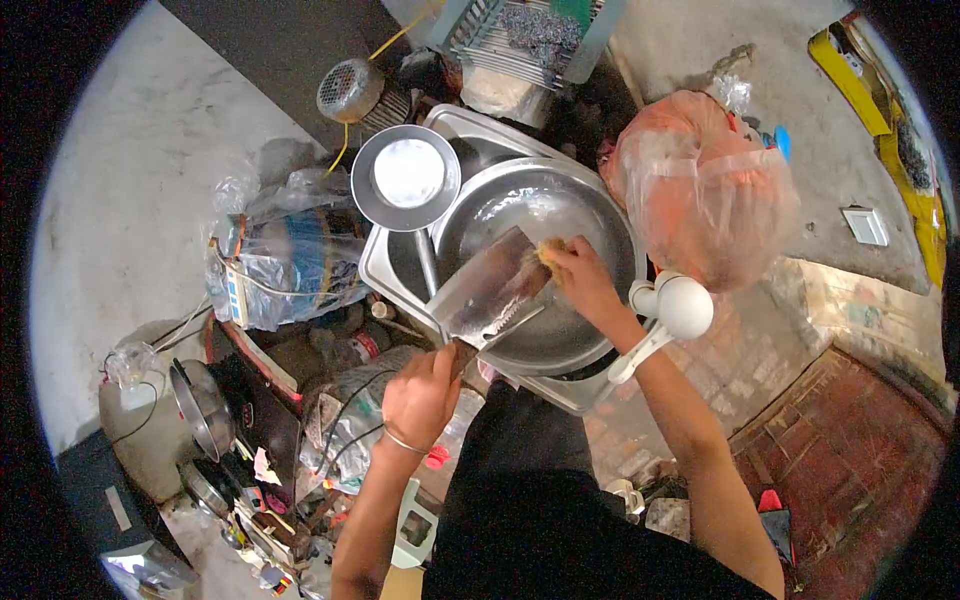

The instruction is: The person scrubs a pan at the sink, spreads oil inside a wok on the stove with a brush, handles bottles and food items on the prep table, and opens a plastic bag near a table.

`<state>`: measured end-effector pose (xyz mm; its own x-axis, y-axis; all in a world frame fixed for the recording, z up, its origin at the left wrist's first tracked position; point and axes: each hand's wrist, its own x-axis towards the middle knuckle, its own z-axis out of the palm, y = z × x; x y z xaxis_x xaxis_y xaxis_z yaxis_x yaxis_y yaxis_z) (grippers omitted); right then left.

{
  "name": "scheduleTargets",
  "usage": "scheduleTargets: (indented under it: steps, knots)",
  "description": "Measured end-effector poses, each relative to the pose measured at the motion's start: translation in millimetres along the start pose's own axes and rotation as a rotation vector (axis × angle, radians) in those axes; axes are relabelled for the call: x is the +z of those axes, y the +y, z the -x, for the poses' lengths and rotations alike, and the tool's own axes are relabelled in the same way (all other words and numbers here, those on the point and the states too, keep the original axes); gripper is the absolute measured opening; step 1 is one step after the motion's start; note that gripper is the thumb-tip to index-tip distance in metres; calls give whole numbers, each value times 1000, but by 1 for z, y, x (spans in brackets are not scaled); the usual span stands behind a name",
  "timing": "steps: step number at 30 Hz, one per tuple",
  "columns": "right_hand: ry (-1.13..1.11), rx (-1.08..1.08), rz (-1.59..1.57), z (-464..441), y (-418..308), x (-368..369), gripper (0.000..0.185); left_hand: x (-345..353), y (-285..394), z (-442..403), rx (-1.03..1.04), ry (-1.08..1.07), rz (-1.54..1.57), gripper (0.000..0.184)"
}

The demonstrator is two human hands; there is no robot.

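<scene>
My left hand (422, 398) is closed round the dark handle of a broad cleaver (485, 290), whose blade is held tilted over a large metal basin (590, 200). A yellowish scrubber (549, 254) is pinched in my right hand (582, 280) and touches the blade near its far end. The basin stands in a square metal sink (378, 262). A long-handled pan (366, 195) with something white in it rests over the sink's upper left. Beside my right forearm, a white faucet (684, 307) reaches over the sink's right edge.
A red plastic bag (700, 180) bulges right of the basin. A rack (480, 30) holding steel wool and a motor-like metal device (350, 92) are behind the sink. Plastic-wrapped things (300, 260) stand at left, with pans (203, 410) and clutter lower down. Red matting (850, 470) lies at lower right.
</scene>
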<state>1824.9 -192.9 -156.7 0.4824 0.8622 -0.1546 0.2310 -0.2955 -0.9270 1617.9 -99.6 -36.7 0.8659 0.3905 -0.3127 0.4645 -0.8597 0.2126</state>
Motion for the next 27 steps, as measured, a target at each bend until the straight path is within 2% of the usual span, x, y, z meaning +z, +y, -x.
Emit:
scheduleTargets:
  steps: [2, 3, 4, 5, 6, 8, 9, 11, 13, 14, 16, 17, 18, 20, 21, 22, 24, 26, 27]
  knots:
    - [-57, -142, 91, 6, -1, 18, 20, 1, 2, 0, 6, -14, 6, 31]
    - [31, -303, 85, 19, -8, 37, 20, 1, 4, -2, -7, -52, -17, 31]
    - [-78, -242, -216, 23, -26, 52, 20, 2, 5, -6, -17, -85, -42, 30]
    - [-38, -386, -219, 30, -37, 69, 17, 4, 5, -9, -13, -88, -44, 30]
    - [-36, -381, -223, 28, -36, 70, 17, 5, 6, -8, 9, -66, -41, 30]
    - [-145, 111, -736, 7, -29, 68, 26, 4, 8, -5, 22, -45, -40, 30]
    - [-48, 137, -724, -8, 14, 75, 25, 1, 10, -4, -4, -80, -50, 30]
    - [212, 29, 199, -22, 70, 51, 28, 0, 9, -1, -27, -107, -67, 30]
    - [223, 166, 475, -35, 118, 37, 22, 6, 7, 6, -20, -76, -51, 28]
    - [218, 168, 476, -33, 128, 30, 22, 7, 7, 7, -22, -79, -49, 28]
    - [-171, 235, 594, -31, 136, 25, 15, 8, 2, 10, -6, -77, -52, 26]
    - [-113, -33, 559, -25, 135, 28, 15, 8, -1, 11, -8, -77, -53, 26]
    - [-116, -33, 560, -17, 133, 34, 15, 9, -3, 12, -23, -90, -68, 26]
    - [115, -125, 318, -2, 60, 33, 23, 12, -5, 14, -44, -104, -76, 25]
    - [-15, -73, 255, 8, 17, 28, 27, 11, -6, 14, -37, -119, -68, 25]
    - [85, -298, -1, 15, 7, 41, 27, 10, -7, 13, -26, -133, -62, 26]
    - [21, -331, -283, 23, -40, 55, 23, 11, -5, 9, 5, -108, -69, 26]
    - [-122, -366, -21, 29, -55, 66, 22, 11, 0, 7, 32, -86, -73, 26]
    - [13, -405, -161, 24, -41, 83, 24, 10, 3, 4, 51, -77, -54, 26]
